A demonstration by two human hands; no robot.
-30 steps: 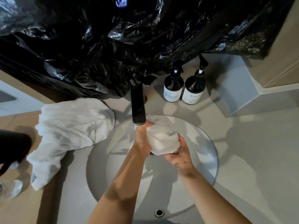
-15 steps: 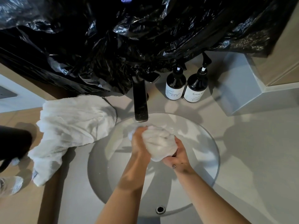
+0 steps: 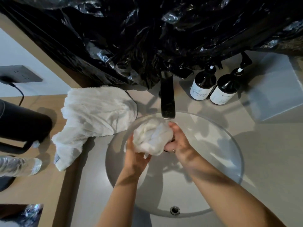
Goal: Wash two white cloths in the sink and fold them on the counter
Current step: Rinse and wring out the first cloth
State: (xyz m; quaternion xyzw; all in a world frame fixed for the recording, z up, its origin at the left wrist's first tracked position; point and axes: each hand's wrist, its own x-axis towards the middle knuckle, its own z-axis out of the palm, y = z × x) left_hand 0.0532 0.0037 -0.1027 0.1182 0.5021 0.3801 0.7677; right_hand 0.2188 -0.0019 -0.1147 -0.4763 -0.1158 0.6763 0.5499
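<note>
**Two hands squeeze a cloth over the basin**

Two bare forearms reach in over the sink (image 3: 229, 161), past the overflow hole (image 3: 174, 210) in its near wall. Left hand (image 3: 136, 158) and right hand (image 3: 177, 141) clamp a bunched wet cloth (image 3: 151, 138) between them, fingers curled around it, just under the faucet (image 3: 167, 99). On the counter (image 3: 270, 153) left of the basin lies the second cloth (image 3: 91, 115), rumpled, touching the rim. Two dark pump bottles (image 3: 214, 86) stand right of the faucet. Black plastic sheeting (image 3: 147, 38) hangs behind.
</note>
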